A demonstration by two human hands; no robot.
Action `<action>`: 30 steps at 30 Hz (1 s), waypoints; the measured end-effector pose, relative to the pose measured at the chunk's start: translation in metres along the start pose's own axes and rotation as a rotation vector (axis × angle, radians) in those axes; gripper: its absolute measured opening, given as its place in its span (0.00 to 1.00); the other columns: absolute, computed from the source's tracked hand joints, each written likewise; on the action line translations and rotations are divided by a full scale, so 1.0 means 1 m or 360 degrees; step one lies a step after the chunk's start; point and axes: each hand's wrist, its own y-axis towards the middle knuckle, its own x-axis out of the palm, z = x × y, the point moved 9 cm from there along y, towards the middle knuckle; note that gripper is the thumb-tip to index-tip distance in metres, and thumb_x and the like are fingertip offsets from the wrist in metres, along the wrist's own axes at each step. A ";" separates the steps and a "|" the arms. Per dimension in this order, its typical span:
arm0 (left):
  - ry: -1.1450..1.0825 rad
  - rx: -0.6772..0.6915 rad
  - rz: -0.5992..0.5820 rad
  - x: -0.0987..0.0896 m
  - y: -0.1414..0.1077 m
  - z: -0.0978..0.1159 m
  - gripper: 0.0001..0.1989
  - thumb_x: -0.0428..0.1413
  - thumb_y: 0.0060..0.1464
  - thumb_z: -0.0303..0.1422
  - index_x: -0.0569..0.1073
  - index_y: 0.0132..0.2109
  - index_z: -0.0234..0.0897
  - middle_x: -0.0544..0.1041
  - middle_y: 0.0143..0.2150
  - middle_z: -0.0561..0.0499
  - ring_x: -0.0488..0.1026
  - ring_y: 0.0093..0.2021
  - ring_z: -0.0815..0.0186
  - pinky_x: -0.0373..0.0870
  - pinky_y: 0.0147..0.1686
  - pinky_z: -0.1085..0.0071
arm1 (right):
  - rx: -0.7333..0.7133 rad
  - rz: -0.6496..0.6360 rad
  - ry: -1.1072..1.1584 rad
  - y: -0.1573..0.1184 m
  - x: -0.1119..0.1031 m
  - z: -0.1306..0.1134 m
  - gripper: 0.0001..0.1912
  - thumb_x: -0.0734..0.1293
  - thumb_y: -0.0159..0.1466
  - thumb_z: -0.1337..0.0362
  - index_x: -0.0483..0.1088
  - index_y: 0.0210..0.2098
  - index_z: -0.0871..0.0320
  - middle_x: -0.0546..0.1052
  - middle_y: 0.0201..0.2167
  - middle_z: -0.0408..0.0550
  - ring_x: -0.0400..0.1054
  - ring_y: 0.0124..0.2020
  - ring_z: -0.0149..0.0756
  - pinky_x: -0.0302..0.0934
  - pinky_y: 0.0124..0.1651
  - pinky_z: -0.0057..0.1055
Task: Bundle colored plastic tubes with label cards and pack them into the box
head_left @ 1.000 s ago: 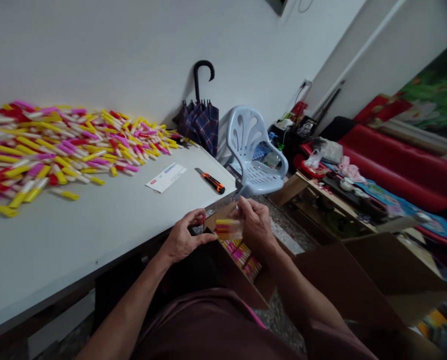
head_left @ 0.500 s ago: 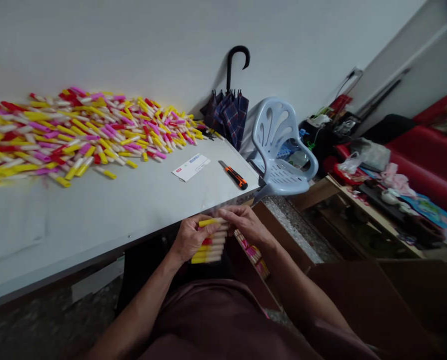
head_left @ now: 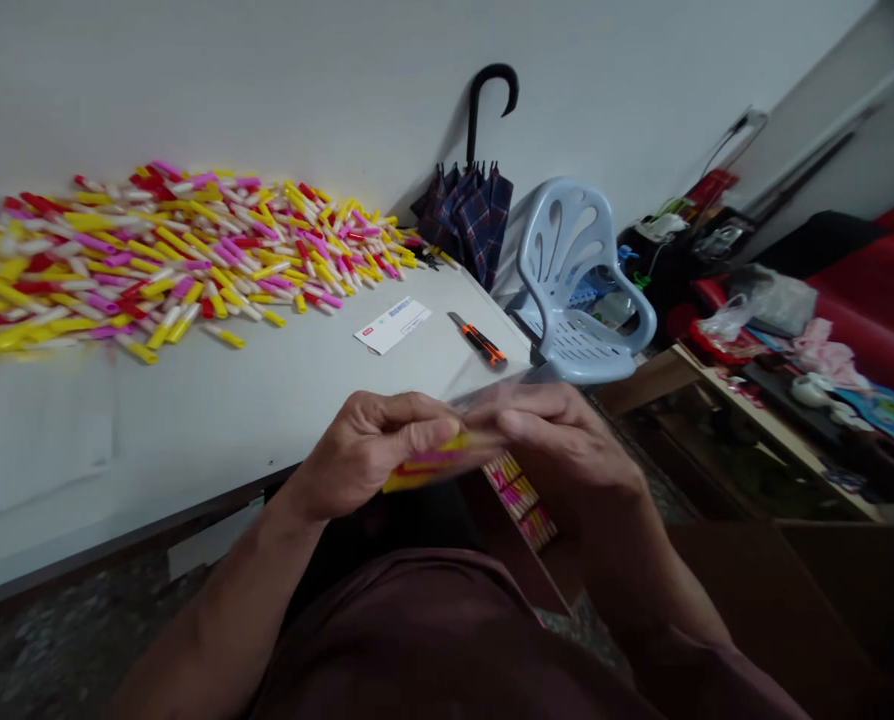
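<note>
Just off the front edge of the white table (head_left: 192,440), my left hand (head_left: 372,445) is closed round a packet of yellow, pink and white tubes (head_left: 428,465). My right hand (head_left: 559,435) pinches the packet's right end, which is blurred by motion. Many loose tubes (head_left: 192,255) in yellow, red, pink and white lie heaped along the wall. Below my right hand, more packed tubes (head_left: 526,500) show inside a cardboard box. A white printed card (head_left: 393,325) and an orange and black cutter (head_left: 478,340) lie on the table.
A folded plaid umbrella (head_left: 469,215) leans on the wall at the table's far corner. Beside it stands a light blue chair (head_left: 578,290). Clutter covers a low table (head_left: 784,430) at the right, near a red sofa (head_left: 859,290). Clear plastic bags (head_left: 46,440) lie at the left.
Both hands have risen closer to the camera with the packet, which is now tilted and more covered by the fingers. The view has shifted slightly.
</note>
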 end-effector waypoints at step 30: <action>-0.0637 -0.0301 0.0358 -0.023 -0.043 -0.140 0.21 0.70 0.53 0.42 0.81 0.49 0.34 0.83 0.41 0.44 0.78 0.34 0.65 0.78 0.32 0.71 | 0.0121 0.0319 -0.0058 0.012 0.026 0.099 0.25 0.65 0.70 0.42 0.82 0.38 0.57 0.81 0.32 0.47 0.73 0.35 0.41 0.66 0.41 0.33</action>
